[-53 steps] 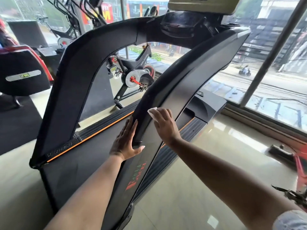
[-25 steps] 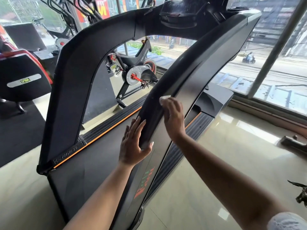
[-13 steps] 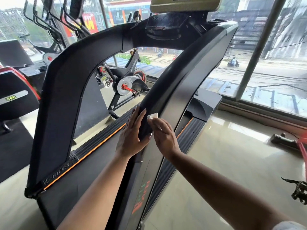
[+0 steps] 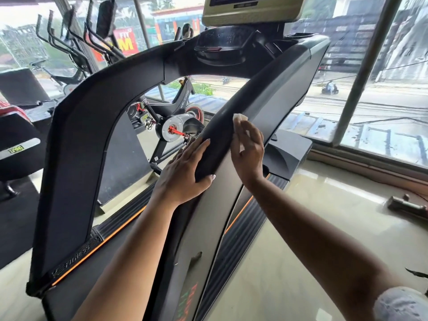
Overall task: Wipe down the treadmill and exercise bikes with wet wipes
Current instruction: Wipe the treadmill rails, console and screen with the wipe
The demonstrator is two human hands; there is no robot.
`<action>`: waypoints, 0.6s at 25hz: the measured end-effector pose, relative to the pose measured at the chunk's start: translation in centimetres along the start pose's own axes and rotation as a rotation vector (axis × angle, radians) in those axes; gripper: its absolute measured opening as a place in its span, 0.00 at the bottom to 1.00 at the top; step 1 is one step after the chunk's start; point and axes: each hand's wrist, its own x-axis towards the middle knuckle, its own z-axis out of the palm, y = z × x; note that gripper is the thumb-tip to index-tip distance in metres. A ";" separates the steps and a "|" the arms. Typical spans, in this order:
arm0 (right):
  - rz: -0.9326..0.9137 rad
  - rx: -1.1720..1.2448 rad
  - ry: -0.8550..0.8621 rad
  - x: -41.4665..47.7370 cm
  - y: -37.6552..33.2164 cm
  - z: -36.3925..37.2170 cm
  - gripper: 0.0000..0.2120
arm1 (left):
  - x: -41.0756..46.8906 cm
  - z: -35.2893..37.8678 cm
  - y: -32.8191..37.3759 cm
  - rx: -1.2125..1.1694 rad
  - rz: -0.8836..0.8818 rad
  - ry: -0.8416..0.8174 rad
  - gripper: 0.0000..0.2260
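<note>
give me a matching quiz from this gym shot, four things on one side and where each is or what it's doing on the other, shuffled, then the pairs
Things:
1. left hand
2. right hand
3. wet wipe
4. exercise bike

Places or states:
a. behind the treadmill, seen through its frame
b. white, peeking out above the fingertips
c. on the black handrail, thumb round it
d. fingers flat against the grey upright

Pairs: 1-c, 2-d, 3-b, 4-a
</note>
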 end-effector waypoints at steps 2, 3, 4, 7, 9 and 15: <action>-0.097 0.045 -0.034 -1.4 0.4 -0.2 0.17 | 1.7 0.3 0.4 0.041 0.024 -0.020 0.39; -0.176 0.074 -0.090 -2.5 0.6 -0.5 0.18 | 2.5 0.5 0.6 0.063 0.030 -0.025 0.40; -0.259 0.095 -0.156 -3.2 1.2 -0.9 0.19 | 3.2 0.6 0.8 0.084 0.033 -0.027 0.41; -0.412 0.121 -0.283 -1.4 4.0 -1.4 0.18 | 5.3 0.8 1.5 0.117 0.011 -0.047 0.42; -0.363 0.125 -0.311 0.7 5.7 -1.1 0.18 | 7.0 1.0 2.4 0.133 -0.017 -0.055 0.43; -0.040 0.096 -0.265 7.0 10.1 -0.5 0.21 | 11.3 1.4 5.4 0.224 -0.089 -0.056 0.42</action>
